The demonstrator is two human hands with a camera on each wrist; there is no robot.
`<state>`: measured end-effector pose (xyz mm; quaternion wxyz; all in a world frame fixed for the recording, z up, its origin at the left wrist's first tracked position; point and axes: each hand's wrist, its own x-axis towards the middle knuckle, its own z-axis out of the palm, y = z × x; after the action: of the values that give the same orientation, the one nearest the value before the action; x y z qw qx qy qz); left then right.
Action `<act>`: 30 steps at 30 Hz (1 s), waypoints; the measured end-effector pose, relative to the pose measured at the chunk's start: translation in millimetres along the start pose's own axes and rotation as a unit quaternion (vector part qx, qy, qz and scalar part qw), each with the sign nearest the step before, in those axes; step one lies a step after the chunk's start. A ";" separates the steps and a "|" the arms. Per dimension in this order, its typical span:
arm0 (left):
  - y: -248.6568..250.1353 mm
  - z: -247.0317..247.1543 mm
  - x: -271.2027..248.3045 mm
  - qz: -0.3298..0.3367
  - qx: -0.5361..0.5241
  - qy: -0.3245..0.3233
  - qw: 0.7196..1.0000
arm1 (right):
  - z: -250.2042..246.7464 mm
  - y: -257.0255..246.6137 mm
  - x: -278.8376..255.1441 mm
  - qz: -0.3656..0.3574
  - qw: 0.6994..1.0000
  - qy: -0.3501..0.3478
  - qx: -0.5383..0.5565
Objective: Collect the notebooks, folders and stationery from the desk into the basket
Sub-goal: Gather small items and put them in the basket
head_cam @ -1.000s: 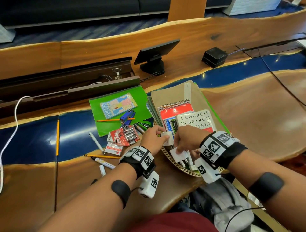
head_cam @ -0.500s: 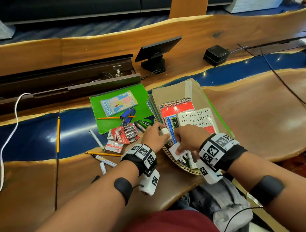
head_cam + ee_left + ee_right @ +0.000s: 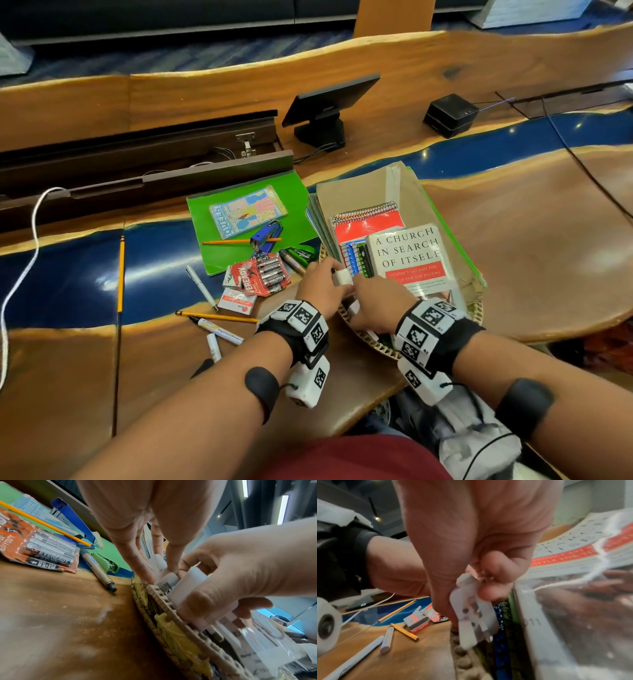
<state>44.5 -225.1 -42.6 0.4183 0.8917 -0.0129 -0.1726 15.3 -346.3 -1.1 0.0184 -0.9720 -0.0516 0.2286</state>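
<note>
A woven basket (image 3: 371,339) at the desk's near edge holds brown folders (image 3: 363,195), a red spiral notebook (image 3: 368,226) and a book (image 3: 411,260). Both hands are at its left rim (image 3: 164,597). My left hand (image 3: 337,275) pinches a small white piece (image 3: 342,277), also seen in the left wrist view (image 3: 167,577). My right hand (image 3: 363,305) grips a white plug-like block (image 3: 474,615) just above the rim (image 3: 462,655). On the desk lie a green folder (image 3: 219,212), a small notebook (image 3: 248,210), a blue stapler (image 3: 265,233), a battery pack (image 3: 263,274), pencils and markers (image 3: 221,330).
A green stapler (image 3: 301,253), a white pen (image 3: 202,282) and a staple box (image 3: 238,301) lie left of the basket. A small monitor (image 3: 329,102), a black box (image 3: 450,114) and an open cable tray (image 3: 137,161) stand behind. A white cord (image 3: 20,267) runs at far left.
Both hands stay at the basket's left rim. The two white pieces have come closer together, and less of the right hand's piece shows from above.
</note>
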 end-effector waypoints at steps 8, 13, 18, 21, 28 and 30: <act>0.8 -5.1 3.2 -0.019 -0.035 -0.010 0.999 | -9.6 9.0 -6.8 0.000 1.000 -0.024 0.015; 0.3 -4.7 1.7 -0.033 -0.008 -0.019 0.999 | -28.8 9.2 -8.0 0.009 0.997 -0.080 0.018; -0.2 -4.1 0.9 -0.039 0.010 -0.018 0.999 | -34.9 14.5 -0.3 -0.001 0.983 -0.172 0.067; -0.7 -4.2 0.7 -0.031 0.021 -0.007 0.999 | -34.3 16.4 0.6 -0.013 0.991 -0.128 0.044; -1.2 -7.3 -1.8 -0.023 -0.001 -0.001 1.000 | -31.0 15.4 8.6 -0.039 0.997 -0.023 0.064; -5.7 -12.3 -2.3 -0.021 -0.014 -0.004 1.000 | -30.9 8.2 14.0 -0.049 0.995 0.017 0.089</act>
<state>45.5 -211.9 -38.9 0.4268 0.8852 0.0066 -0.1848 42.3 -353.3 19.9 0.1165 -0.9667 -0.0779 0.2143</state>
